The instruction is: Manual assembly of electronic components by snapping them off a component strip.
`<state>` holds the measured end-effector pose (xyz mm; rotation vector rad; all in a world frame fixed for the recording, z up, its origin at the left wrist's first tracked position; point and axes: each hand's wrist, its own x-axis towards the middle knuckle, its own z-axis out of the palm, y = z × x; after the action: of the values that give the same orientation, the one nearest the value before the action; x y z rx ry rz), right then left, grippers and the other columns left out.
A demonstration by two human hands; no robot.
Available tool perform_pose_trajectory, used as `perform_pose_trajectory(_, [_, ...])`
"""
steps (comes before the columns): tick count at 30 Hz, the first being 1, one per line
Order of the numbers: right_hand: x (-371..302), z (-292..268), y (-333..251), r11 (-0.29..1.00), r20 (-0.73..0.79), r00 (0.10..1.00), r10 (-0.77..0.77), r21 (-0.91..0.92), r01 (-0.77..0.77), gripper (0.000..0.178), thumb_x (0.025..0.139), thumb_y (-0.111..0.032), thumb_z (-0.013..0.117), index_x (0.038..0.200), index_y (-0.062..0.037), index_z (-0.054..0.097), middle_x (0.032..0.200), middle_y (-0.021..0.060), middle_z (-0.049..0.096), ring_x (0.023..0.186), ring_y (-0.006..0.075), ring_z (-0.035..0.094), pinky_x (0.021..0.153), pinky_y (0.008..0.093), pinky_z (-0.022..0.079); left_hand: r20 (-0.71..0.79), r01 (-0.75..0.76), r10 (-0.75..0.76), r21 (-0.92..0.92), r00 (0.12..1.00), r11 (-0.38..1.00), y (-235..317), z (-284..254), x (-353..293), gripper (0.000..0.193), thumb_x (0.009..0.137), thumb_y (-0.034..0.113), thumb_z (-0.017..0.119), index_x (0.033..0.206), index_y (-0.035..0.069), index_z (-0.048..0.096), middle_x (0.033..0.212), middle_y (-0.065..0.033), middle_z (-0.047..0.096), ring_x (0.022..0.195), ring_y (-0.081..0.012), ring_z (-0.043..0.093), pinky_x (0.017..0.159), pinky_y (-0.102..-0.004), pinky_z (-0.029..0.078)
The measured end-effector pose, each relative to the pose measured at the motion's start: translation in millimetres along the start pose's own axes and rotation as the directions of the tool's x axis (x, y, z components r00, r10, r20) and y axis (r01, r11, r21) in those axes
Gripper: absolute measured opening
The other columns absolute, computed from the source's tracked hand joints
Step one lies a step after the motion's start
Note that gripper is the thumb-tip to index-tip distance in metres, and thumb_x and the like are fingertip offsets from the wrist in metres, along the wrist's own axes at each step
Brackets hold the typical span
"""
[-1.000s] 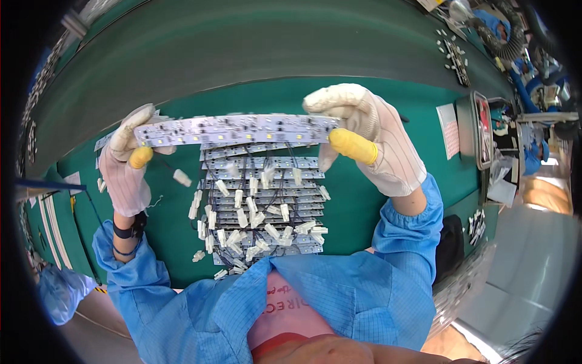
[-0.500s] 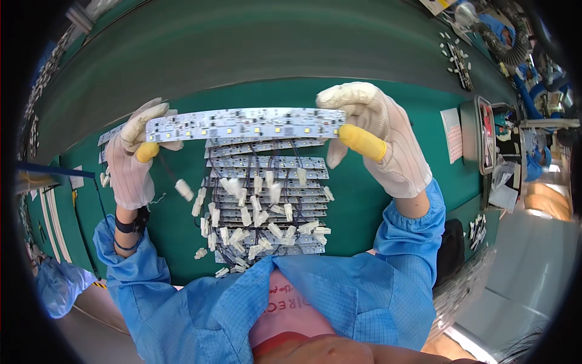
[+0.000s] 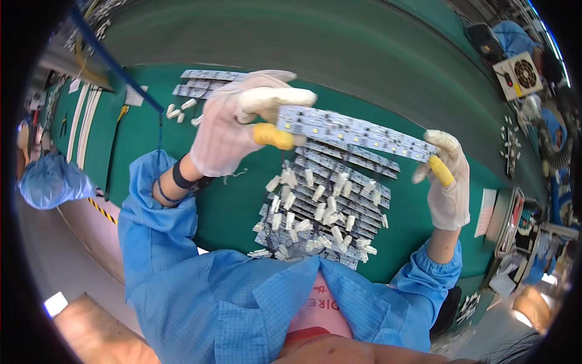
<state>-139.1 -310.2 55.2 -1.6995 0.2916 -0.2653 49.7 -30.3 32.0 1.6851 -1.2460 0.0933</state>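
A long, narrow LED circuit board [image 3: 356, 134] with small yellow LEDs is held up between my hands, its right end lower in the picture. My left hand [image 3: 233, 124], in a white striped glove with a yellow thumb cot, pinches the left end. At the right end, my right hand [image 3: 448, 176], gloved the same way, has thumb and fingers closed on the board. Below it on the green mat lies a row of overlapping LED boards [image 3: 370, 209] with dark wires and white plug connectors [image 3: 319, 211]. The held board hides part of the farthest ones.
More LED boards [image 3: 212, 74] lie beyond my left hand. A dark conveyor belt [image 3: 291, 54] runs along the far side of the green mat [image 3: 224, 212]. To the right stand a metal tray [image 3: 509, 221] and a white sheet [image 3: 485, 212]. A blue cable [image 3: 115, 64] hangs at the left.
The whole view has turned, so the mat and row of boards now slant and sit farther right. Both hands still grip the held board, which now tilts down to the right in the picture.
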Motion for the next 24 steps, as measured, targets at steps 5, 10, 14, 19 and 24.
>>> perform_pose_trajectory(5, [2,0,1,0.998,0.004,1.0,0.005,-0.064,-0.004,0.087,0.072,-0.065,0.073,0.123,0.0022,0.051,0.082,0.0044,0.06,0.067,0.0099,0.058,0.064,0.0219,0.044,-0.06,-0.052,0.052,0.01,0.997,0.999,3,0,-3,0.047,0.071,0.025,0.081,0.112,0.009,0.069,0.085,-0.0051,0.071,0.087,-0.0203,0.067,0.072,-0.0278,0.051])
perform_pose_trajectory(10, [-9,16,-16,0.999,-0.004,1.0,0.005,-0.045,-0.006,0.074,0.08,-0.057,0.07,0.122,0.0017,0.052,0.083,0.0052,0.061,0.066,0.011,0.058,0.065,0.0229,0.044,0.1,0.49,-0.481,-0.094,0.871,0.867,6,-8,9,0.042,0.09,0.017,0.064,0.127,-0.001,0.056,0.105,-0.0105,0.068,0.087,-0.0157,0.069,0.079,-0.024,0.051])
perform_pose_trajectory(14, [-7,14,-12,0.999,-0.008,1.0,-0.027,-0.042,0.027,0.061,0.086,-0.048,0.066,0.121,0.0013,0.054,0.079,0.0054,0.061,0.063,0.0123,0.058,0.066,0.0237,0.044,0.111,0.538,-0.526,-0.151,0.843,0.829,2,-7,5,0.05,0.088,0.027,0.067,0.127,-0.002,0.056,0.099,-0.0102,0.07,0.086,-0.0146,0.068,0.081,-0.0251,0.051])
perform_pose_trajectory(19, [1,1,-10,0.992,0.025,0.999,0.028,-0.126,-0.024,0.041,0.094,-0.031,0.058,0.119,0.0009,0.054,0.082,0.0082,0.065,0.066,0.0114,0.06,0.07,0.026,0.048,0.017,0.27,-0.269,-0.081,0.963,0.96,6,-3,0,0.044,0.075,0.023,0.078,0.116,0.012,0.067,0.074,-0.0017,0.069,0.067,-0.0069,0.058,0.065,-0.0241,0.046])
perform_pose_trajectory(24, [-3,-3,-6,0.991,0.014,1.0,0.0,-0.135,0.002,0.043,0.094,-0.033,0.059,0.12,0.0003,0.054,0.073,0.0052,0.063,0.066,0.0114,0.059,0.069,0.0246,0.046,0.137,0.37,-0.347,-0.213,0.928,0.904,10,-3,2,0.055,0.086,0.031,0.07,0.127,-0.003,0.056,0.094,-0.0099,0.07,0.086,-0.0133,0.067,0.086,-0.0278,0.05])
